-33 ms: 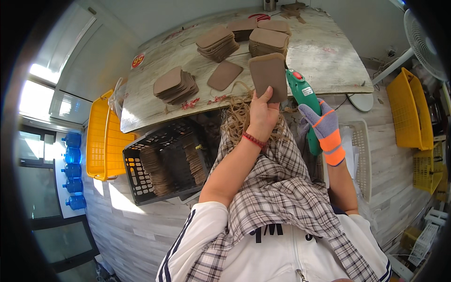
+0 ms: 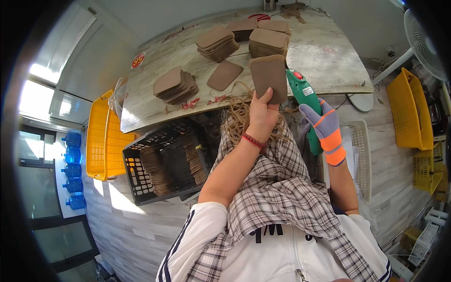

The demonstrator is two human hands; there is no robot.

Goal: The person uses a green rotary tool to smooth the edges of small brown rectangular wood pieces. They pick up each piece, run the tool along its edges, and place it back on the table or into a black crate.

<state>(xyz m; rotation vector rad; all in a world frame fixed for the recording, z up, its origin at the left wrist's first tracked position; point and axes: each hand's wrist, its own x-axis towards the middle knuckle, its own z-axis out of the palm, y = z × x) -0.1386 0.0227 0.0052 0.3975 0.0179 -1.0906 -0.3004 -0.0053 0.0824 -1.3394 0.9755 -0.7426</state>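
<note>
My bare left hand [image 2: 264, 111] pinches a brown pad [image 2: 268, 75] with rounded corners, thumb on its face, raised in front of the table's near edge. My right hand [image 2: 324, 127], in a grey and orange glove, is wrapped round a green handheld power tool [image 2: 303, 89] with a red button, which looks like an electric cutter. Its tip is beside the pad's right edge; whether they touch I cannot tell. Tangled brown strips [image 2: 239, 115] hang over my lap below the left hand. One loose brown pad [image 2: 225, 75] lies flat on the table, left of the held one.
Several stacks of brown pads [image 2: 217, 44] stand on the worn wooden table [image 2: 329, 61]. Below it on the left, a black crate [image 2: 136, 183] holds more pads, beside a yellow crate [image 2: 96, 150]. To my right are a pale basket [image 2: 364, 160], a yellow crate [image 2: 408, 113] and a fan [image 2: 425, 42].
</note>
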